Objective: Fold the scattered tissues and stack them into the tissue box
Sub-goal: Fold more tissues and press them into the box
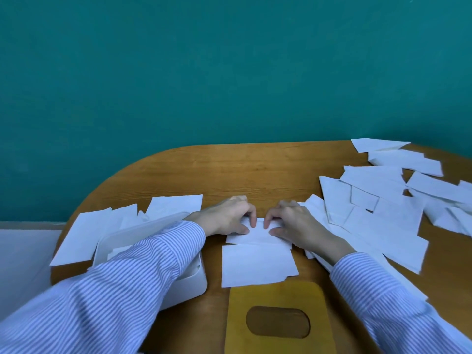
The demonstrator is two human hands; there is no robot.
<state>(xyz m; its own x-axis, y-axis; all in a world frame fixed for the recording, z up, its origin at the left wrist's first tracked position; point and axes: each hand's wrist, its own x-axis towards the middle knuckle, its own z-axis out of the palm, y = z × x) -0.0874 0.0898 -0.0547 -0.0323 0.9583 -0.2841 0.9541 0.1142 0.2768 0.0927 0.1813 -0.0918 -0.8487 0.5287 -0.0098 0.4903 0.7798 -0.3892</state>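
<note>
Nearest, at 6 o'clock, lies the yellow wooden lid with oval slot. Above it, left hand and right hand pinch the white tissue; align edges before creasing. White plastic tissue box waits at 8 o'clock.

Bare table ahead — tissues crowd right.

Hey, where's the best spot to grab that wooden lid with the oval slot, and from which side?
Probably by the wooden lid's long side edges, from above. It lies flat on the table, its right edge bare; the white tissue box sits near its left, and a tissue overlaps its far edge.
</note>
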